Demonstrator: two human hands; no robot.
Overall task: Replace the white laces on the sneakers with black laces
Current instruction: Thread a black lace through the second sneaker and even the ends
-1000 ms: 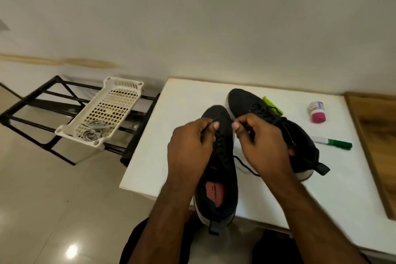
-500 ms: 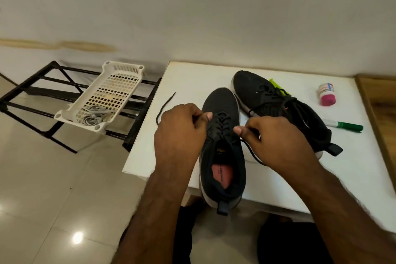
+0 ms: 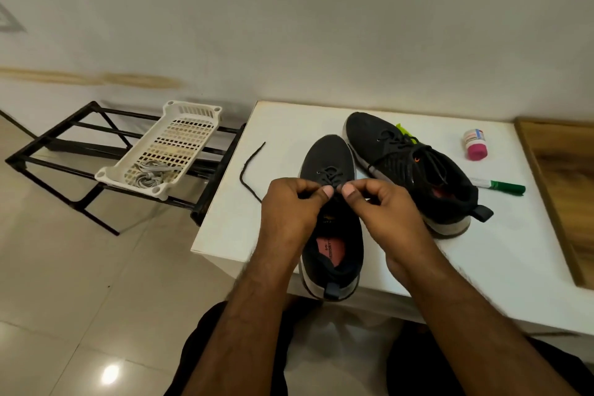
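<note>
Near shoe (image 3: pixel 331 202): black knit upper, white sole, pink insole, heel at near table (image 3: pixel 501 267) edge. Black lace (image 3: pixel 331 174) threaded through its far eyelets; loose end trails left on table. Left hand (image 3: pixel 291 212) and right hand (image 3: pixel 382 212) each pinch lace at midfoot, fingers curled. Far shoe (image 3: pixel 408 167), black-laced, lies just right. White laces (image 3: pixel 146 174) in basket (image 3: pixel 189 125), left.

Sneakers (image 3: pixel 331 167) on table (image 3: pixel 501 254), basket (image 3: pixel 167 154) left
</note>
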